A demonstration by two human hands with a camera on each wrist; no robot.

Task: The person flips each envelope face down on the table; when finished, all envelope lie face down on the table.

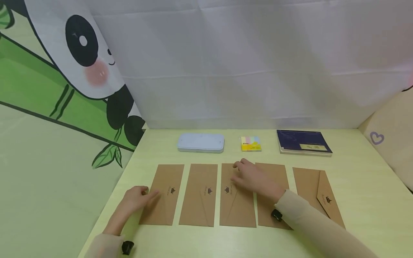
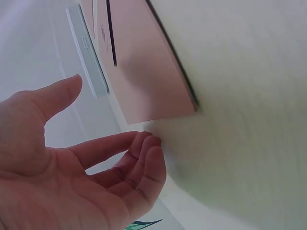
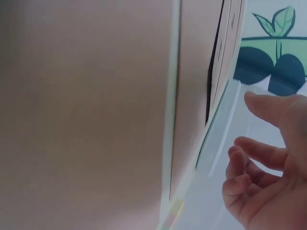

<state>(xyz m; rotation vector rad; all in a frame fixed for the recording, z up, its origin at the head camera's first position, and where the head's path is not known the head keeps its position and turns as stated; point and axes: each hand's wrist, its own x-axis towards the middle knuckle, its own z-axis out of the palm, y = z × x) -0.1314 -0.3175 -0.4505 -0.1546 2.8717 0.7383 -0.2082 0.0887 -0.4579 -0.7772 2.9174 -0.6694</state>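
Several brown kraft envelopes lie side by side in a row on the table, each with a small dark crown print. My left hand (image 1: 135, 199) is beside the leftmost envelope (image 1: 162, 208), thumb extended and fingers loosely bent. In the left wrist view nothing is in that hand (image 2: 81, 177), and the fingertips are near the envelope's (image 2: 153, 81) end. Over the top part of the middle envelope (image 1: 238, 211) hovers my right hand (image 1: 255, 179), fingers relaxed. The right wrist view shows that hand (image 3: 273, 167) holding nothing. My right forearm partly covers the fourth envelope (image 1: 272, 172).
Behind the row lie a pale pencil case (image 1: 200, 142), a pack of sticky notes (image 1: 250, 143) and a dark blue notebook (image 1: 301, 140). The rightmost envelope (image 1: 306, 184) lies with its flap edge showing. A white cloth (image 1: 226, 71) hangs at the table's back edge.
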